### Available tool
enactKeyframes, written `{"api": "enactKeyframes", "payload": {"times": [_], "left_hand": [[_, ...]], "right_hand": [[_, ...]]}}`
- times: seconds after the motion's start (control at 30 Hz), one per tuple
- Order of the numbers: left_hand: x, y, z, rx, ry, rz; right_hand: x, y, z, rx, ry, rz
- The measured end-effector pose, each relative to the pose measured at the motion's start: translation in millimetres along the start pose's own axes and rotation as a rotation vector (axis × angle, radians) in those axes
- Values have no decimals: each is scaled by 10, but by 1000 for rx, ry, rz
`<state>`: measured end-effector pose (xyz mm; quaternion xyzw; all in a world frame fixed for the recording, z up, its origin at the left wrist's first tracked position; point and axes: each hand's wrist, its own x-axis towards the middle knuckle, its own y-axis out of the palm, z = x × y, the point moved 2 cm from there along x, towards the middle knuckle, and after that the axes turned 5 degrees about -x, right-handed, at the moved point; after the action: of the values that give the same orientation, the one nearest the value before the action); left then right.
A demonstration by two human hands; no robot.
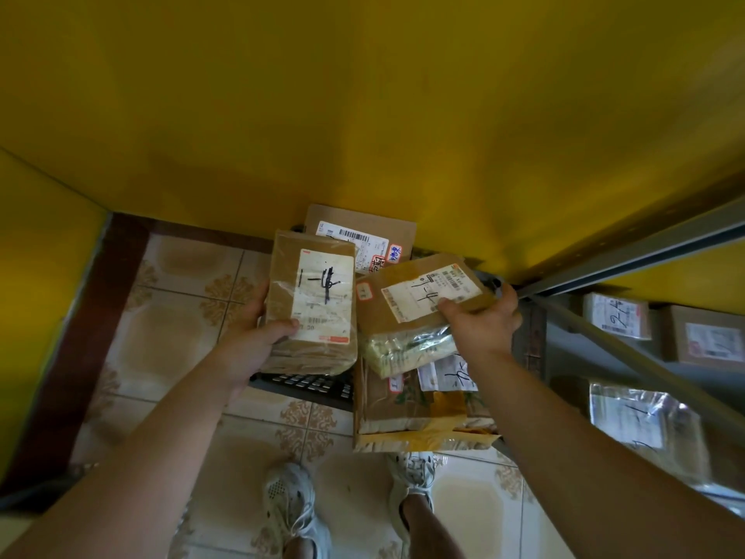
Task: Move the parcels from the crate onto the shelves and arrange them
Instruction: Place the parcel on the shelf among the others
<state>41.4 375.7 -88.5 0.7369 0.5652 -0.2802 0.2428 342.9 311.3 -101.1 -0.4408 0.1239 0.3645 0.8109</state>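
My left hand (pixel 252 340) grips a brown cardboard parcel (pixel 312 300) with a white label marked in black pen, held above the black crate (pixel 306 386). My right hand (pixel 481 322) grips a second brown parcel (pixel 415 312), tilted, thumb on its white label. Below them in the crate lie a large taped carton (pixel 415 417) and another labelled box (pixel 363 236) at the far end. The grey metal shelves (pixel 629 252) stand to the right.
On the shelves at right sit several labelled parcels, one brown box (pixel 617 316), another (pixel 709 338) and a shiny plastic-wrapped one (pixel 645 429). Yellow walls close in ahead and left. My feet in pale shoes (pixel 290 502) stand on the tiled floor (pixel 169 340).
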Motion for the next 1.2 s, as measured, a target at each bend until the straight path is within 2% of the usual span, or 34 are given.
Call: {"api": "enactKeyframes", "payload": {"times": [0.1, 0.23, 0.37, 0.5, 0.63, 0.77, 1.0, 1.2], "left_hand": [[-13, 38, -12, 8, 21, 12], [-16, 110, 25, -29, 31, 12], [-11, 166, 33, -112, 49, -68], [-73, 142, -15, -128, 50, -84], [-346, 89, -228, -202, 35, -103], [-927, 74, -667, -173, 116, -111], [-2255, -55, -1473, -126, 379, -219], [-3305, -182, -1867, 3, 539, -182]], "right_hand": [[-54, 37, -74, 34, 15, -102], [-119, 164, -120, 140, 171, -47], [-180, 204, -195, 286, 310, -48], [-246, 19, -185, 305, 180, -94], [-409, -356, 101, 364, 13, -45], [-723, -850, 570, 469, -117, 86], [-1495, -1582, 1402, 536, -354, 409], [-2463, -2146, 1736, 511, -514, 525]]}}
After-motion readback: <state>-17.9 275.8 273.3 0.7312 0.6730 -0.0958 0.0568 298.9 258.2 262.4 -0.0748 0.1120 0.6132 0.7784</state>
